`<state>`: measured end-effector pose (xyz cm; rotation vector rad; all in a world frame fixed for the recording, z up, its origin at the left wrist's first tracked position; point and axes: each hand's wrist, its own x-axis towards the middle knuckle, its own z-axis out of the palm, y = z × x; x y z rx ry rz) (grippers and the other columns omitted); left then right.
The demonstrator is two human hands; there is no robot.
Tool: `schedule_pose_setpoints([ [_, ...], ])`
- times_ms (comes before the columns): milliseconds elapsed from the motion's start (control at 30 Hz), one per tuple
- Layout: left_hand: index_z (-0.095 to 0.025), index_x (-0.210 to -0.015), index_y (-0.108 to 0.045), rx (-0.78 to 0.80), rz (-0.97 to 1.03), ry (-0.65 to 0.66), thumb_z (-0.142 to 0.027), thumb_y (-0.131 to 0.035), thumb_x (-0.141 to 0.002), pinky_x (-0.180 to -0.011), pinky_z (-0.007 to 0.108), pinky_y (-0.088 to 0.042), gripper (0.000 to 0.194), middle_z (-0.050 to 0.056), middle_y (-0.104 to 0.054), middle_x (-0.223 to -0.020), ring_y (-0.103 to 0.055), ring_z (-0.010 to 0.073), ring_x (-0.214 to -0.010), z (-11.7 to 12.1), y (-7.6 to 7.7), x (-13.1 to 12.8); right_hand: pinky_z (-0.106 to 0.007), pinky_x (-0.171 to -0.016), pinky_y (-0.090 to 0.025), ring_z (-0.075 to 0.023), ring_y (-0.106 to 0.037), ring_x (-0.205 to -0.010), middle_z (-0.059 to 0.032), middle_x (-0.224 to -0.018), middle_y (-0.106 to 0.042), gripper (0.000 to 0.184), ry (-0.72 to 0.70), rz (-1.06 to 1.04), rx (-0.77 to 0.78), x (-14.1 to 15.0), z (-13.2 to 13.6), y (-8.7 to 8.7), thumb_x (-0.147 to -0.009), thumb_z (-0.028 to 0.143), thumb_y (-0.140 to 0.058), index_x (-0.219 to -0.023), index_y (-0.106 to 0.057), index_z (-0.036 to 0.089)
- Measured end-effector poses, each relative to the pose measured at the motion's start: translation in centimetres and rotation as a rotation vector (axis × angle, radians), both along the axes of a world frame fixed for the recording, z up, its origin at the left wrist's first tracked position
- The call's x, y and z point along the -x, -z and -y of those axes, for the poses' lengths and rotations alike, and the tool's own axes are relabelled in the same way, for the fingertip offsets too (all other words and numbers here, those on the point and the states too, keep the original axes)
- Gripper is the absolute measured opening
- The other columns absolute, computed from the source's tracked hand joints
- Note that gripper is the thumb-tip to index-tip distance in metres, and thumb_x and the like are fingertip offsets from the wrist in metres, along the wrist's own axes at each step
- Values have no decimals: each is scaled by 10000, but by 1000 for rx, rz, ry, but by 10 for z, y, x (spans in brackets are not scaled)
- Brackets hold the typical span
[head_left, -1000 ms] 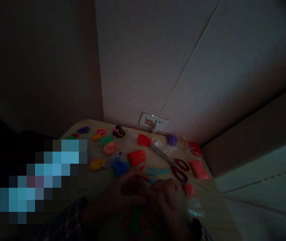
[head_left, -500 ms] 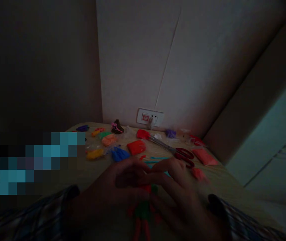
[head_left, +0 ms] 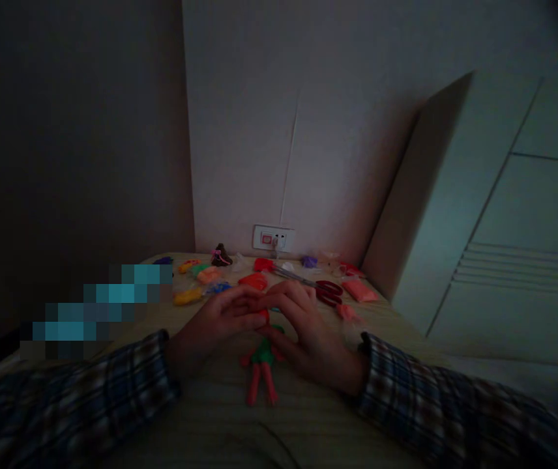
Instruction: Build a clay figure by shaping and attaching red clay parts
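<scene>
My left hand point(head_left: 223, 320) and my right hand point(head_left: 306, 335) meet over the table, fingers curved toward each other. Between their fingertips is a small piece of red modelling clay point(head_left: 263, 317), pinched from both sides and partly covered. Just below lies a clay figure with a green body point(head_left: 263, 352) and pinkish-red legs point(head_left: 254, 385), flat on the wood. The fingers hide the upper part of this figure. Behind the right hand, a bit of light-blue clay shows, mostly hidden.
Red-handled scissors point(head_left: 328, 292) lie beyond my right hand. Bagged clay is scattered around: a red pack point(head_left: 253, 281), a yellow one point(head_left: 188, 297), a pink one point(head_left: 360, 290). A brown clay piece with a pink bow point(head_left: 221, 255) stands at the back, near the wall socket point(head_left: 273, 238).
The view has tilted and shifted, so the hands and table look smaller and more of the cabinet and the figure's legs shows. Both hands stay together around the red clay.
</scene>
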<state>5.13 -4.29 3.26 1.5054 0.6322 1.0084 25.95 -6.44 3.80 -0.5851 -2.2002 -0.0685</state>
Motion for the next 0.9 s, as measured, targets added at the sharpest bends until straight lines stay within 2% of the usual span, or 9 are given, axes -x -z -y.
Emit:
schedule_pose_setpoints([
  [167,-242,-1196,-711,43,44,-39,-307,-960,-779,-975,380,-600,490,50,-826,-1167,-774,283,-1141,5,-1,0,-385,-888,-494,-238,-680,-1068,-71,-1131,-734,138,31,28,-23,-5,-3,-3,-1060,199,-650,-1192,-682,223],
  [367,-262,-1371,-629,135,50,6,-288,-993,-760,-967,367,-604,712,68,-820,-1229,-782,295,-1167,9,-1,2,-390,-893,-450,-236,-670,-1014,-74,-1090,-740,148,61,85,-126,-14,-4,-3,-1106,254,-598,-1154,-726,197],
  [533,-264,-1326,-637,190,101,34,-294,-999,-755,-912,353,-625,676,66,-820,-1190,-777,314,-1180,11,4,2,-388,-843,-428,-217,-654,-918,-70,-1026,-752,233,81,99,-255,-14,-3,-1,-1146,291,-542,-1113,-740,174],
  [633,-264,-1270,-668,230,143,41,-243,-983,-768,-859,322,-630,594,38,-815,-1133,-787,286,-1125,13,9,0,-373,-801,-430,-196,-645,-855,-46,-970,-757,288,65,100,-303,-11,0,1,-1173,304,-486,-1124,-742,182],
  [733,-276,-1256,-699,277,191,73,-203,-980,-754,-843,296,-622,579,10,-814,-1075,-796,245,-1052,18,12,-2,-375,-788,-436,-184,-668,-847,-38,-944,-763,315,54,93,-314,-10,5,-1,-1182,280,-455,-1108,-741,173],
  [900,-319,-1246,-738,358,243,130,-275,-1030,-721,-860,303,-625,603,-11,-813,-1018,-798,221,-994,24,14,-2,-381,-739,-460,-187,-689,-802,-32,-876,-768,272,42,97,-263,-11,9,-5,-1155,253,-495,-1077,-747,186],
])
